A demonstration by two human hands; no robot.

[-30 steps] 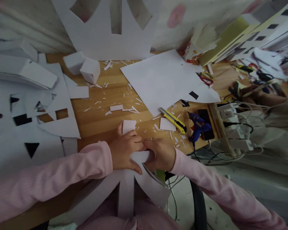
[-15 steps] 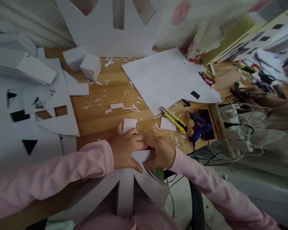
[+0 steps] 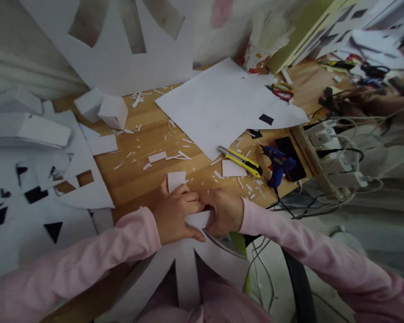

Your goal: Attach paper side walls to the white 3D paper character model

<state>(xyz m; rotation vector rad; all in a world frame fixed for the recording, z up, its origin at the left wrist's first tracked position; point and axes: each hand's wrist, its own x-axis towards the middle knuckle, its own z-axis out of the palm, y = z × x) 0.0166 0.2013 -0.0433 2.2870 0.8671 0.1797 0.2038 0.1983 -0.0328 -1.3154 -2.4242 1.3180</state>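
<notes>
White cutout (image 3: 187, 271), left grip (image 3: 177, 214) and right grip (image 3: 226, 210) clamped on it, scrap-strewn tabletop (image 3: 137, 187) ahead, edge rightward.

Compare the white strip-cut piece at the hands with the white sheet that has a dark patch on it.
The strip-cut piece is under the left hand and in the right hand's grip, reaching over the lap; the white sheet lies flat on the wooden table. The strip-cut piece fans into strips with gaps between; the white sheet is one broad panel. Both are white.
</notes>
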